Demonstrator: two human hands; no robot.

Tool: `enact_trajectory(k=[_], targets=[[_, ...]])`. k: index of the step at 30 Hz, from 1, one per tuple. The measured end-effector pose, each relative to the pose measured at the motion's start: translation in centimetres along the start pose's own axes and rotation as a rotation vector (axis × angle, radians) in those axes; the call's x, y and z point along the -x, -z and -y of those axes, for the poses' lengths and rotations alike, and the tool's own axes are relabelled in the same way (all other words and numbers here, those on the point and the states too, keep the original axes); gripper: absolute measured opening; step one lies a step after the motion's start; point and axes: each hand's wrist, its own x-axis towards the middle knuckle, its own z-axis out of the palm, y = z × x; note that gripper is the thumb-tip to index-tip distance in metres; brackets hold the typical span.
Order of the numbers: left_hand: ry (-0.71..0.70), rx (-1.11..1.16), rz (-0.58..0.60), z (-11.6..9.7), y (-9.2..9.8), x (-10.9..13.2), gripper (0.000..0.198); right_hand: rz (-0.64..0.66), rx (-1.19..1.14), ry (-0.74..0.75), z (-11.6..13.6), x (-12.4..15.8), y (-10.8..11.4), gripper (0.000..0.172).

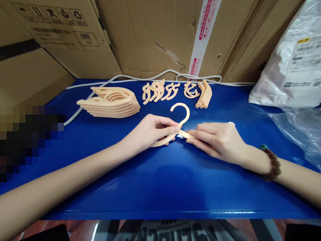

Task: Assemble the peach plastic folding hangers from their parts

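Observation:
Between my hands is a cream plastic hanger (pixel 184 113), its hook curving up and away from me. My left hand (pixel 152 130) grips it just below the hook, thumb on top, with one curved arm showing under the palm. My right hand (pixel 215 137) pinches the short arm on the other side, close to a round pivot. Most of that second arm is hidden by my fingers. Behind my left hand lies a neat stack of cream hanger pieces (pixel 110 103). Farther back are several loose hooks (pixel 154 91) and a small bundle of curved arm pieces (pixel 204 95).
A white cable (pixel 120 77) runs along the back of the blue table (pixel 160 187). Cardboard boxes (pixel 150 36) wall off the rear and left. At the right stands a plastic-wrapped package (pixel 286 67), with loose clear film (pixel 296 130) in front of it.

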Motion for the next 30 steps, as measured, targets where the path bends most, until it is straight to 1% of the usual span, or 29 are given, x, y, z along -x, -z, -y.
enact_trajectory(k=[7,13,17,21,24,27,30], targets=[[0.008,-0.068,0.045,0.2,0.5,0.0,0.031,0.000,0.026,0.024,0.0,0.0,0.0,0.027],[0.029,-0.042,0.056,0.2,0.1,0.2,0.027,-0.006,0.006,0.021,0.2,-0.1,0.0,0.026],[-0.038,-0.079,0.065,0.4,0.0,0.3,0.026,-0.008,-0.015,0.016,0.3,0.0,0.0,0.025],[-0.087,-0.119,0.066,0.2,-0.4,0.5,0.025,-0.026,-0.013,0.020,0.2,0.0,0.0,0.025],[-0.189,-0.294,0.036,-0.2,-1.0,1.1,0.022,-0.026,-0.011,0.027,0.1,0.0,0.0,0.025],[-0.316,-0.603,-0.021,-0.3,-1.5,1.8,0.019,-0.039,0.006,0.049,0.1,-0.1,0.1,0.024],[-0.413,-0.868,-0.043,-0.1,-1.6,2.3,0.022,-0.065,0.045,0.054,0.1,-0.1,0.2,0.020]])
